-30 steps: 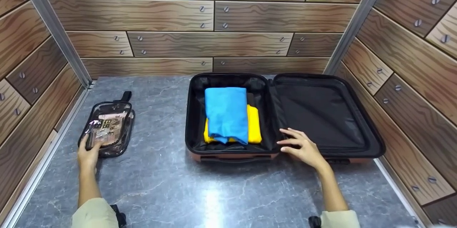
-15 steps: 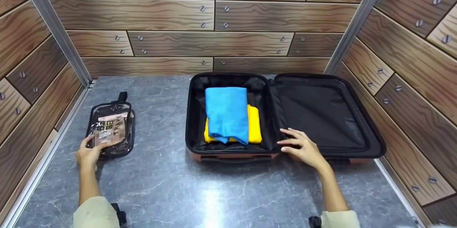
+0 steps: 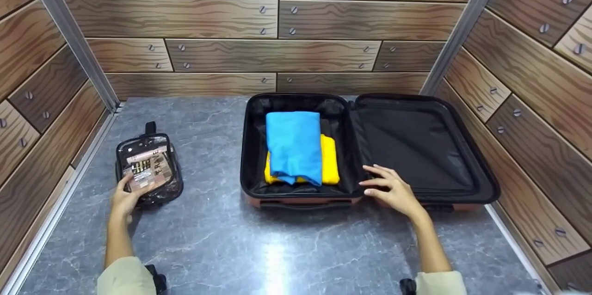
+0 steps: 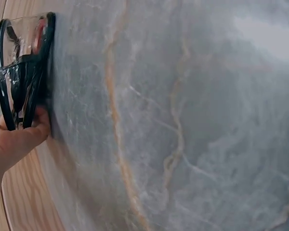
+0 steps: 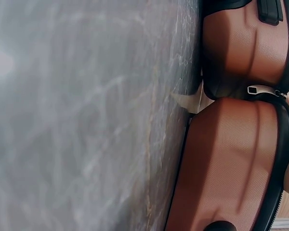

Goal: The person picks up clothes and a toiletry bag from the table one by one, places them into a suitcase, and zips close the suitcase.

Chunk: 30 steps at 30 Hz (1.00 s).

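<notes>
At the left, my left hand (image 3: 124,200) grips the near end of a clear toiletry bag (image 3: 159,165) with black trim and a black loop. A makeup palette and other small items show through its clear side. The left wrist view has the bag (image 4: 20,72) edge-on, fingers and thumb on either side of its lower end. My right hand (image 3: 392,192) rests at the near hinge side of an open suitcase (image 3: 300,196), fingers spread and slightly bent, holding nothing. Inside the suitcase, a folded blue cloth (image 3: 293,144) lies over a yellow one (image 3: 329,161).
The suitcase's lid half (image 3: 411,147), lined in black, lies opened to the right. Its copper-coloured shell (image 5: 231,149) and a zipper pull (image 5: 260,90) show in the right wrist view. Wood-patterned walls (image 3: 222,54) enclose the grey marbled table (image 3: 208,230) on three sides.
The left hand has shifted the toiletry bag a little to the right and turned it, its loop end swinging left. The right hand and the suitcase have stayed put.
</notes>
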### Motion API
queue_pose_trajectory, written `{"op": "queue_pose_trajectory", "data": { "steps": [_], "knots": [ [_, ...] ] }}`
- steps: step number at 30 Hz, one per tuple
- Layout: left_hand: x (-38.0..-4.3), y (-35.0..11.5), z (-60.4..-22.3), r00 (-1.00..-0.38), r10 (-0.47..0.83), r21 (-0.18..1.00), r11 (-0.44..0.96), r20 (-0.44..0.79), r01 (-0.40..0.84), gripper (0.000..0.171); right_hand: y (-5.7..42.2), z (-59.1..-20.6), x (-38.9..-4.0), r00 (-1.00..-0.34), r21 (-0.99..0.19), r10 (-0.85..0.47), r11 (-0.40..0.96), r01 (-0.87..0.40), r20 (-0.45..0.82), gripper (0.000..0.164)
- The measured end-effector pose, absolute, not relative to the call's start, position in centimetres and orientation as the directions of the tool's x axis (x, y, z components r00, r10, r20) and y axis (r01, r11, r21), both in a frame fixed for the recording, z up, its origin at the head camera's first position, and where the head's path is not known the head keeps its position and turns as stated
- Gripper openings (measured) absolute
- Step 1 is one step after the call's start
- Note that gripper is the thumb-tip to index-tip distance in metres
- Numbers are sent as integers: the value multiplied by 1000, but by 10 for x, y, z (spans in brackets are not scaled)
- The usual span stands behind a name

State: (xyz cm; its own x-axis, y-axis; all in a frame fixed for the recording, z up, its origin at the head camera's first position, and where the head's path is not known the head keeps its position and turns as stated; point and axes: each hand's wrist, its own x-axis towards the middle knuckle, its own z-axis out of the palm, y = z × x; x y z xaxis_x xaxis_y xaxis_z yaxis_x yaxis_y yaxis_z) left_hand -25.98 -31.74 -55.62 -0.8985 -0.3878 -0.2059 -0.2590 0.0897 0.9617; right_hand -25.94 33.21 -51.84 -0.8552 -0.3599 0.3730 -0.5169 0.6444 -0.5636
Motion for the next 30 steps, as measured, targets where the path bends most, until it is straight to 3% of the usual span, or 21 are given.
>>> {"op": "queue_pose_trajectory", "data": {
  "steps": [8,15,30],
  "knots": [
    [-264,-312,-559,-905,-376,980,-92,-200,-178,85,333,-518,-260,-857,-571,-353,640,-514,375,22],
    [-268,-304,-561,-861,-489,986,9,-140,-166,75,334,-516,-262,-848,-561,-360,638,-527,388,23],
    [-266,-290,-556,-787,-592,972,-229,-176,-45,75,331,-519,-260,-859,-574,-354,640,-511,369,22]
  ]
}}
